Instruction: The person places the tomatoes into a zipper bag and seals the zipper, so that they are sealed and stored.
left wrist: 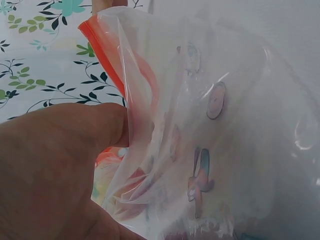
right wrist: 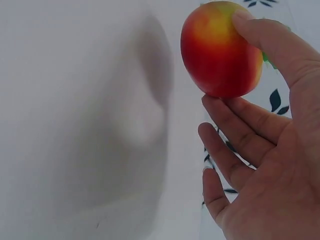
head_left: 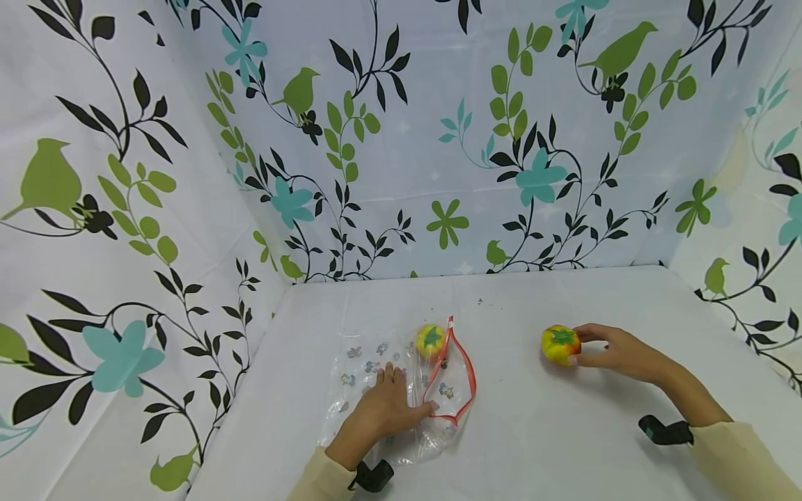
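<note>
A clear plastic bag with a red-edged mouth and small printed figures lies at the left of the table. My left hand rests on it with fingers extended, the thumb near the red edge. In the left wrist view, the thumb meets the raised film of the bag. A yellow-green toy fruit with a leafy top sits at the bag's far side, partly overlapped by plastic. To the right, my right hand pinches another toy fruit, red and yellow with a green leafy top, between thumb and fingertips.
The white-covered table meets a patterned cloth backdrop at its far edge. Similar cloth hangs along the left side. Black wrist devices are worn on both arms.
</note>
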The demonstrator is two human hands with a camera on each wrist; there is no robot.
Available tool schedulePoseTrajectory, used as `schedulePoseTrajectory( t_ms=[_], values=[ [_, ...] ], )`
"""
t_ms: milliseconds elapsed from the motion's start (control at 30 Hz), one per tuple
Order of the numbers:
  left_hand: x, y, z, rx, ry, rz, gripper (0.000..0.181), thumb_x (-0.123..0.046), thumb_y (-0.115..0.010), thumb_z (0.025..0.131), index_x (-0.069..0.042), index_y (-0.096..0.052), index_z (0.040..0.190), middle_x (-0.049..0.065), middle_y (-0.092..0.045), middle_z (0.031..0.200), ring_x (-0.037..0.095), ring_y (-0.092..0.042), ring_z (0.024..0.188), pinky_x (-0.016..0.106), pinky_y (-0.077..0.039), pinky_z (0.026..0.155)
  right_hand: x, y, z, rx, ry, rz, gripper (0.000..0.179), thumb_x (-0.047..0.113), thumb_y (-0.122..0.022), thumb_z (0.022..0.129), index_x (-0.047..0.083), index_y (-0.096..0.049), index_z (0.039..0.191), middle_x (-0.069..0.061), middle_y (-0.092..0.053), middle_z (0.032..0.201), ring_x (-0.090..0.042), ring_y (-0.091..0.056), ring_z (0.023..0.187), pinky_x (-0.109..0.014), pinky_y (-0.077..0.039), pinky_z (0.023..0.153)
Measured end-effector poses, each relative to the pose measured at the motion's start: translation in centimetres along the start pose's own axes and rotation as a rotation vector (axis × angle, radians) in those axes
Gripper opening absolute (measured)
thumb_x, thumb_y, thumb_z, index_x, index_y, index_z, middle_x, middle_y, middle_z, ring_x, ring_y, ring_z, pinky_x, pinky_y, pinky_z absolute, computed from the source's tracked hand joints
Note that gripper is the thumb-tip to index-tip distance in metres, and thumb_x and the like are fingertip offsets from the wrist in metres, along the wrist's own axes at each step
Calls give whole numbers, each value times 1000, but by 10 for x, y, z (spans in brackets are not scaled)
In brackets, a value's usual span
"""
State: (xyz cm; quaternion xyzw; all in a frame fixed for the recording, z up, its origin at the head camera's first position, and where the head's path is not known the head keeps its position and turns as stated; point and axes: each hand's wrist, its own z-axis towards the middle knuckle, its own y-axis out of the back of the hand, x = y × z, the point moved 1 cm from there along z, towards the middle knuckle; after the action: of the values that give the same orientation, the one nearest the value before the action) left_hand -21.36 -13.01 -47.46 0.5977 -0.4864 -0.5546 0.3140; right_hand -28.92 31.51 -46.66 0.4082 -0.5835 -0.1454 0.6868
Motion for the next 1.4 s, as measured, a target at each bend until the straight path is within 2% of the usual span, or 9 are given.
schedulePoseTrajectory(
  t_ms=[367,633,1000,1233,1400],
  values=[
    [2,1,1,17,7,-27,107,-68,-66,91,11,-36,158,32,-27,168,48,-27,157,62,-35,120,52,-28,12,53,78,1,62,38,-79,92,4,-61,140,-13,-68,135,-39,-59,129,-71,-44,106],
    [4,2,2,29,10,-43,103,-64,-63,93,11,-36,158,32,-26,168,47,-26,157,63,-33,121,82,-56,26,100,89,4,63,43,-82,88,8,-64,137,-6,-70,129,-34,-60,126,-69,-43,108],
    [4,0,5,41,36,-24,101,-64,-59,92,9,-38,158,30,-27,169,45,-28,157,62,-33,122,106,-88,43,142,101,43,63,45,-81,87,8,-64,136,-4,-71,126,-30,-61,123,-66,-49,105],
    [5,0,3,40,30,-47,99,-63,-59,92,9,-38,158,30,-27,169,46,-26,158,63,-31,122,114,-106,49,193,90,36,63,46,-81,87,8,-66,135,-1,-71,122,-26,-61,120,-61,-52,103],
    [5,1,2,27,16,-72,98,-61,-59,92,10,-39,157,30,-28,168,45,-27,158,65,-31,122,120,-115,53,225,112,36,63,46,-81,87,7,-68,134,-1,-71,120,-24,-62,116,-56,-55,100]
  ],
)
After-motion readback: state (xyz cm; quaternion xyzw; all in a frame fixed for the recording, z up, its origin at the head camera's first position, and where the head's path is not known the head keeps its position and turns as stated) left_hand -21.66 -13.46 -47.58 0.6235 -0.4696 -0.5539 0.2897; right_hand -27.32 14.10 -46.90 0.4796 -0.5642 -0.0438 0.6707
